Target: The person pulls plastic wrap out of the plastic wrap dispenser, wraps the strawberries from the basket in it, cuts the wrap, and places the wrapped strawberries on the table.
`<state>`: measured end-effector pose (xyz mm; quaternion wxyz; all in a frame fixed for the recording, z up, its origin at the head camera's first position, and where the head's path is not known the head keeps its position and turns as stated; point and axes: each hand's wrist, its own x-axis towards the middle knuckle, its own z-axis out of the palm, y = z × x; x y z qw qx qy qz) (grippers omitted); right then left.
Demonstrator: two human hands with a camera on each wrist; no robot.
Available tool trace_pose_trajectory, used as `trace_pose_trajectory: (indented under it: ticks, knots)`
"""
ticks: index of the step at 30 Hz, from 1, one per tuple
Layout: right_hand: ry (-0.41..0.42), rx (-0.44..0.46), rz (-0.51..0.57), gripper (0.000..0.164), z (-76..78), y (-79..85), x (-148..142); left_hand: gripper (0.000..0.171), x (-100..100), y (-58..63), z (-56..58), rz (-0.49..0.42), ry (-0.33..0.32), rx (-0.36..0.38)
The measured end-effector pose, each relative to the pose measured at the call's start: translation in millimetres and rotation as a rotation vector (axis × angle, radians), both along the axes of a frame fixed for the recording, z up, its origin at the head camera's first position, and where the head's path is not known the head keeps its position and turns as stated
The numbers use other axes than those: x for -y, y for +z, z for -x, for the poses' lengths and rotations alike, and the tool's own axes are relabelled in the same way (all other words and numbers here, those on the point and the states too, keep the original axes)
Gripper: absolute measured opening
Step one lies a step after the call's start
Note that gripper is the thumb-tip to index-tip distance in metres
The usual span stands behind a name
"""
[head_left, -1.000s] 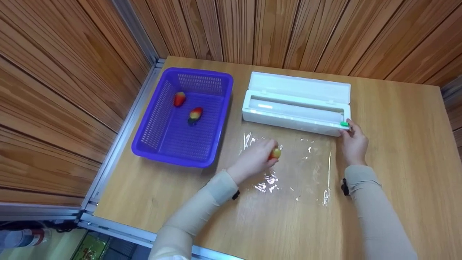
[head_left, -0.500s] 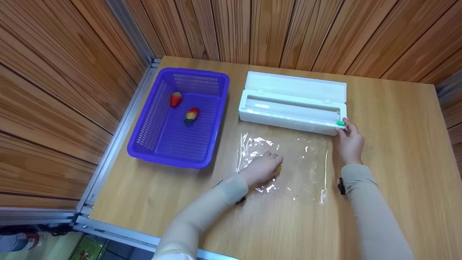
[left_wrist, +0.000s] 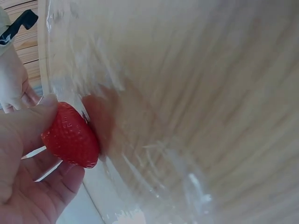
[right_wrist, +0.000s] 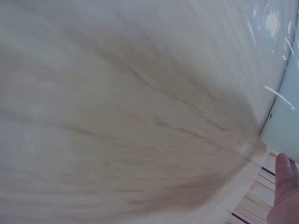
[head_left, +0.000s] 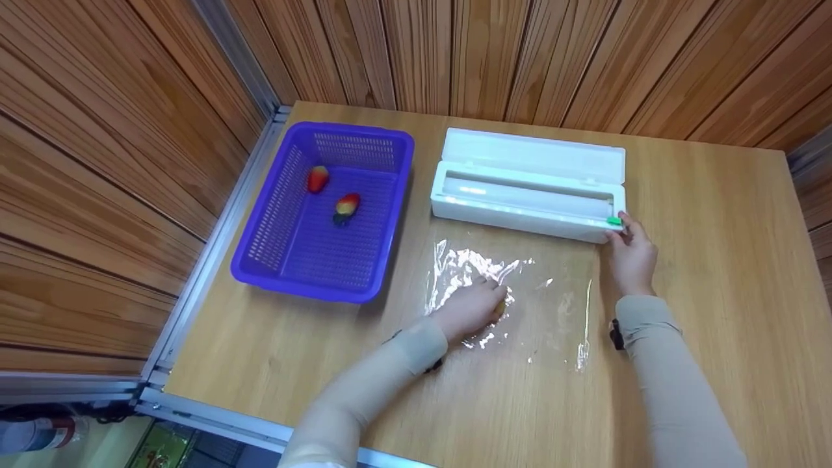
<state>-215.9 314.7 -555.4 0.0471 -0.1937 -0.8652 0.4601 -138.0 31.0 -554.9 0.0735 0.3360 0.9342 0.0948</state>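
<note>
The left hand (head_left: 471,307), in the middle of the head view, pinches a red strawberry (left_wrist: 72,137) between its thumb and fingertips. In that view the fruit is mostly hidden by the hand; the left wrist view shows it plainly at lower left. The strawberry is at the surface of a clear plastic film (head_left: 552,318), though whether it touches or sits just above it cannot be told. The film lies spread on the wooden table (head_left: 721,273), wrinkled and glinting around the left hand, smoother toward its right edge. Right of centre, the right hand (head_left: 634,260) holds the near right corner of a long white box (head_left: 507,218), thumb at the front and a finger beside a green slider (head_left: 613,221). The box's lid (head_left: 533,156) stands open at the back, and a pale roll (head_left: 533,197) lies inside. Left of centre is a purple basket (head_left: 305,290) with two more strawberries: a red one (head_left: 318,179) toward its upper left and a red-and-yellow one (head_left: 346,205) nearer the middle. Both forearms wear beige sleeves (head_left: 669,383). Wood-plank walls (head_left: 520,58) fill the top and left of the frame, and a bottle (head_left: 42,434) lies at lower left.
</note>
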Motion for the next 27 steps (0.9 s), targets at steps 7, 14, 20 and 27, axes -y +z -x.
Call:
trace_pose_trajectory:
  ticks: [7, 14, 20, 27]
  knots:
    - [0.055, 0.053, -0.055, 0.050, -0.7, 10.7, -3, 0.014, 1, -1.6, -6.0, 0.036, -0.003, -0.047]
    - [0.085, 0.051, -0.088, 0.051, -6.9, 17.6, -3, 0.010, -2, -0.8, -8.9, 0.054, 0.000, -0.047]
    - [0.108, 0.029, -0.071, 0.056, -19.4, 13.7, -4, 0.007, -4, -3.4, -13.0, 0.069, -0.020, -0.114]
    - [0.269, -0.171, -0.283, 0.056, -52.3, 11.6, 17, 0.010, -2, 0.6, -18.4, 0.106, -0.028, -0.164]
